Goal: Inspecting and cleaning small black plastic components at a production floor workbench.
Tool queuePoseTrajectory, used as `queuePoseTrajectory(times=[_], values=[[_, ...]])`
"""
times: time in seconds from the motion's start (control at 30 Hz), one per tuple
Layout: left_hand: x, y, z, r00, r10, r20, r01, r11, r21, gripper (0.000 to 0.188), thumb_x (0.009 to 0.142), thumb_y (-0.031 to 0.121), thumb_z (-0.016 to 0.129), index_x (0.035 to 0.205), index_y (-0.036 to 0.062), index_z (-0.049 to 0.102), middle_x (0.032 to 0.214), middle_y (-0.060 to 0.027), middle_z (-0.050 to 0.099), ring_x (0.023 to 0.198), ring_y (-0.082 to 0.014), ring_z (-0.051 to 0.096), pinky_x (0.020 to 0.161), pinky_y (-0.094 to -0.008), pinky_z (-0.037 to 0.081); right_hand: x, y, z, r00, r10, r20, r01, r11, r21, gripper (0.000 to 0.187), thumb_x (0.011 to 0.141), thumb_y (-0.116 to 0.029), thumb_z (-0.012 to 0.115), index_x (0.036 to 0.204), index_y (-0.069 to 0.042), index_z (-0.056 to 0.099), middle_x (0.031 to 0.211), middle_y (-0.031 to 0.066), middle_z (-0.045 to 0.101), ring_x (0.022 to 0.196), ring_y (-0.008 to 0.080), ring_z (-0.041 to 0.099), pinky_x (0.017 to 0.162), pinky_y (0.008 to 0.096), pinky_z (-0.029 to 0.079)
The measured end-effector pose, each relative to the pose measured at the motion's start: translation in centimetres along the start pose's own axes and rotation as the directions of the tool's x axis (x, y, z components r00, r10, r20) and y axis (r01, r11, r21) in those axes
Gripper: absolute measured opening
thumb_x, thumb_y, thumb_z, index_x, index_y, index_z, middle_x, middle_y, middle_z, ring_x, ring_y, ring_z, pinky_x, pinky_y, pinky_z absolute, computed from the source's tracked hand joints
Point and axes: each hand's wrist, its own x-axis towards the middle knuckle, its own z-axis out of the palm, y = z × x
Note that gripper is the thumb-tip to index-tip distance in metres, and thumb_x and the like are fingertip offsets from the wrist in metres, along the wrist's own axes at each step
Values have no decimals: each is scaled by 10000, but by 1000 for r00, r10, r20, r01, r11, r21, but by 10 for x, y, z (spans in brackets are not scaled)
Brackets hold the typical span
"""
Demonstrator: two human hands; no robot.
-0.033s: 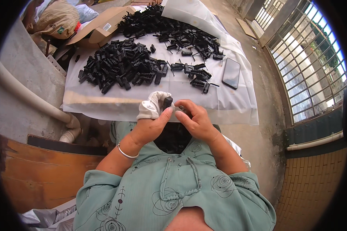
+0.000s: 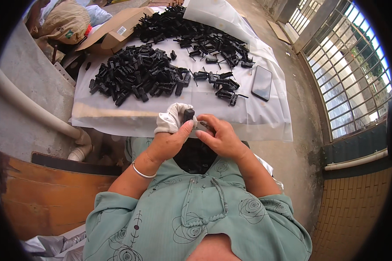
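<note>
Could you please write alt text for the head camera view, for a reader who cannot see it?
A person's left hand, partly covered by white cloth, holds a small black part, with the right hand close beside it. Beyond the hands, heaps of black parts and a dark-screened phone lie on white sheeting.

Left fingers (image 2: pixel 186 127) hold a black part (image 2: pixel 188 115).

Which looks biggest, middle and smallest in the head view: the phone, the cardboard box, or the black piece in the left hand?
1. Cardboard box
2. Phone
3. Black piece in the left hand
</note>
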Motion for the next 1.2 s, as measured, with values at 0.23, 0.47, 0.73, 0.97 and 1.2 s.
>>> queuePoseTrajectory(times=[0.23, 0.47, 0.73, 0.97, 1.2], values=[[1, 2, 2, 985, -170, 32, 172, 984, -52, 367, 910, 37, 408, 1274, 39, 359, 869, -37, 546, 576, -39, 418, 514, -175, 376, 3, 10, -9, 980, -195, 24, 197, 966, -169, 92, 780, -74, 655, 844, -10, 636, 698, 94, 603, 599, 187, 561, 566, 287, 452], [2, 14, 9, 909, -330, 254, 355, 933, -58, 302, 876, 46, 409, 1178, 47, 422, 810, 14, 475, 586, -21, 381, 501, -173, 345, 6, -2, -6, 999, 23, 41, -24, 1000, 13, 135, 838, -101, 619, 767, 2, 569, 623, 60, 524, 552, 133, 455, 529, 264, 401], [5, -6, 11, 956, -233, 179, 217, 970, 107, 242, 852, 50, 413, 1086, 15, 465, 837, -19, 498, 644, -54, 427, 567, -199, 393, 5, 9, -7, 988, -6, 157, 4, 1000, 16, 226, 899, -171, 514, 770, 13, 543, 635, 153, 532, 546, 242, 471, 553, 338, 416], [11, -6, 18, 987, 2, 160, -79, 875, 478, 257, 814, 33, 428, 1059, -27, 479, 897, -163, 549, 811, -248, 540, 775, -303, 445, 5, 22, 6, 998, -38, 40, 39, 999, -37, 228, 892, -161, 508, 749, 15, 509, 637, 182, 521, 554, 311, 472, 547, 364, 410], [63, -26, -22, 946, 321, 46, -282, 748, 601, 253, 872, 50, 446, 1117, 0, 479, 946, -96, 548, 740, -173, 547, 688, -283, 471, 16, 27, -31, 977, -174, -123, 136, 953, -271, 188, 893, -139, 528, 775, 7, 525, 620, 105, 494, 549, 188, 437, 539, 309, 398]])
